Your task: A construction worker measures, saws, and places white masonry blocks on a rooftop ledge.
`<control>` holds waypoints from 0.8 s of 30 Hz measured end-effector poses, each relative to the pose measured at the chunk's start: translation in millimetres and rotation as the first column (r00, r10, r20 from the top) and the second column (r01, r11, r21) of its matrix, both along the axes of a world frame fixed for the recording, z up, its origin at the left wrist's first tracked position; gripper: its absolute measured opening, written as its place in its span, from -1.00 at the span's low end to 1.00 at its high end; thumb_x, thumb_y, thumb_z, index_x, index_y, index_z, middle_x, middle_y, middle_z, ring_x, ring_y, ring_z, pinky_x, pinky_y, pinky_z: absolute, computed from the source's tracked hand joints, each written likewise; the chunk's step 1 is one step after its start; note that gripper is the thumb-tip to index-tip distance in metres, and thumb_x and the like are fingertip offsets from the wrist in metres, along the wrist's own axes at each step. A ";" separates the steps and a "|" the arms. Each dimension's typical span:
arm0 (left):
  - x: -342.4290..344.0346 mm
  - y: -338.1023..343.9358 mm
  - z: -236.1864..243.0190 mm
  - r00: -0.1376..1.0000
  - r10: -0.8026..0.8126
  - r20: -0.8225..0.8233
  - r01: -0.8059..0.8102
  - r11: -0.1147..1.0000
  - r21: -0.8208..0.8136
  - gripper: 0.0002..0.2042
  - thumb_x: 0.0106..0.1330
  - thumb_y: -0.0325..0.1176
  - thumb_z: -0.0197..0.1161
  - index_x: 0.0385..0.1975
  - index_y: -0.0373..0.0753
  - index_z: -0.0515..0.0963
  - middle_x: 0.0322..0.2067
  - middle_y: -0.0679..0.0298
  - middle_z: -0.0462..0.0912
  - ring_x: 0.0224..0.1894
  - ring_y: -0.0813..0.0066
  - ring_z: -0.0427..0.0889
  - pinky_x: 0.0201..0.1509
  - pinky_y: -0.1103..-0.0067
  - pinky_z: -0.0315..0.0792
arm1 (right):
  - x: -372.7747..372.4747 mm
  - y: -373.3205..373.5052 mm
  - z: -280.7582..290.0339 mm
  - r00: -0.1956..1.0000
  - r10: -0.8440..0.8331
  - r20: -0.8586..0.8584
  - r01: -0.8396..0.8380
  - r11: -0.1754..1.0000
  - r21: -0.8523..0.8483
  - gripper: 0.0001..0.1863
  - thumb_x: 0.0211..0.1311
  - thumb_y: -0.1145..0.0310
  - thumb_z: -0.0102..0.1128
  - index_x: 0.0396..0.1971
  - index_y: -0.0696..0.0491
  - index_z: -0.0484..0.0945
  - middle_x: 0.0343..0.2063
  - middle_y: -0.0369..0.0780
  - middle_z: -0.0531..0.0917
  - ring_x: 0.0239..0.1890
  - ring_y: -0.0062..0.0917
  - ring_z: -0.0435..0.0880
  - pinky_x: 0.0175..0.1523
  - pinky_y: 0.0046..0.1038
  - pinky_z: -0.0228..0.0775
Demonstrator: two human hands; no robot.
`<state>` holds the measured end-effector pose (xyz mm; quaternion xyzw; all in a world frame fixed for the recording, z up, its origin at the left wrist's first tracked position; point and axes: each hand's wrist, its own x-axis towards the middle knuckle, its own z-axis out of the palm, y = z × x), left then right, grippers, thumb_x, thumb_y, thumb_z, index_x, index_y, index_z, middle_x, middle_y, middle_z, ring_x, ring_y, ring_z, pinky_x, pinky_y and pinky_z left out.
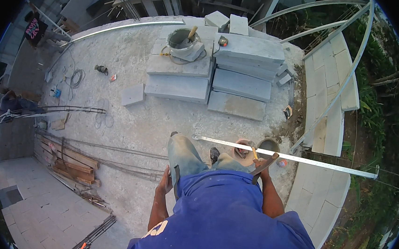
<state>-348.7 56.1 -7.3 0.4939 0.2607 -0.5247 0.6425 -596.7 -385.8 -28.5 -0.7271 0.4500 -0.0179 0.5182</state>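
Observation:
My left hand [165, 181] hangs beside my left thigh, empty, its fingers loosely stretched. By my right hip, my right hand [262, 170] is closed around a yellow-handled tool [255, 154] that looks like a hammer; its head is small in view. A curved brown handle [266, 164] crosses the same hand, and I cannot tell what tool it belongs to. Just beyond, a long pale metal straightedge [309, 160] stretches from in front of my knees out over the block wall. Under it stand a bucket with tools [241, 152] and a grey bucket [269, 146].
Stacked pale blocks [247, 48] stand ahead, carrying a mortar bucket [183, 41] and a tape measure [223, 41]. A block wall [318, 194] runs along the right, above greenery. Rebar rods [113, 148] and planks [72, 161] lie left. Another person [16, 103] is at far left.

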 end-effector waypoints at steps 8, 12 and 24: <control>155.8 48.6 -32.8 0.742 -0.665 0.084 0.605 0.718 0.343 -0.71 0.27 -0.22 0.20 -0.16 -0.30 0.62 -0.33 0.30 0.63 -0.27 0.48 0.59 -0.22 0.52 0.48 | 43.8 112.7 28.8 0.828 -0.427 -0.363 0.369 0.903 -0.220 -0.66 0.11 0.24 0.25 -0.35 0.28 0.57 -0.44 0.09 0.67 -0.31 -0.07 0.70 -0.19 -0.16 0.48; 237.9 72.9 -35.0 0.760 -0.648 0.054 0.576 0.710 0.404 -0.61 0.14 -0.44 0.30 -0.01 -0.42 0.56 -0.26 0.21 0.66 -0.20 0.37 0.68 -0.12 0.52 0.58 | 63.1 177.1 31.5 0.680 -0.582 -0.446 0.544 0.808 -0.225 -0.66 0.10 0.22 0.27 -0.46 0.27 0.59 -0.48 0.06 0.67 -0.34 -0.13 0.71 -0.20 -0.14 0.47; 451.2 69.6 -81.2 0.715 -0.656 0.242 0.536 0.736 0.413 -0.58 0.18 -0.35 0.22 0.04 -0.37 0.50 -0.18 0.10 0.65 -0.31 0.27 0.71 -0.31 0.46 0.56 | -12.5 295.0 52.0 0.554 -0.735 -0.391 0.704 0.664 -0.250 -0.68 0.15 0.22 0.24 -0.43 0.24 0.60 -0.45 0.01 0.69 -0.33 -0.14 0.71 -0.19 -0.18 0.50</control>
